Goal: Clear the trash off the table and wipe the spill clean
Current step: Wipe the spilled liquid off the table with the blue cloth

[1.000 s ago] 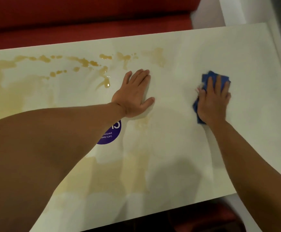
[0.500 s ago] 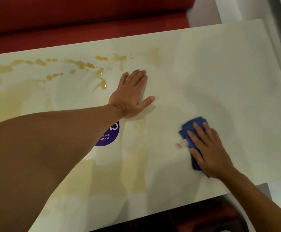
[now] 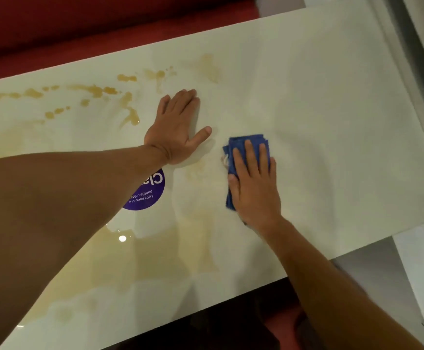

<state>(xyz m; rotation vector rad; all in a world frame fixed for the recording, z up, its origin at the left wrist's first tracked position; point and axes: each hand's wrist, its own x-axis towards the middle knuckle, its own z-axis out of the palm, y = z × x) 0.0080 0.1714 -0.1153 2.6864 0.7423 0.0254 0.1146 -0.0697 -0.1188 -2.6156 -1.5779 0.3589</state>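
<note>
Head view: a pale, glossy tabletop (image 3: 332,102) runs slantwise across the frame, from the lower left to the upper right. The left hand (image 3: 178,127) lies flat on it just above the middle of the frame, palm down, fingers straight and together, thumb spread to the right; its grip is open and holds nothing. The left forearm crosses the lower left of the frame and covers part of a round purple sticker (image 3: 150,195) with white lettering, stuck to the tabletop just below that hand.

Just right of the left hand, close beside it but apart, the right hand (image 3: 253,180) presses flat on a folded blue cloth (image 3: 241,142). Its fingers are straight and spread over the cloth, not curled round it, so this grip is open too. The cloth shows past the fingertips and along the hand's left edge, with a small pale tag at that edge.

The brown spill (image 3: 130,114) sits in drops and streaks in the upper left of the frame, left of the left hand, well apart from the cloth. Fainter yellowish film spreads across the lower centre. A small bright reflection glints there. A red bench (image 3: 79,29) fills the top left.
</note>
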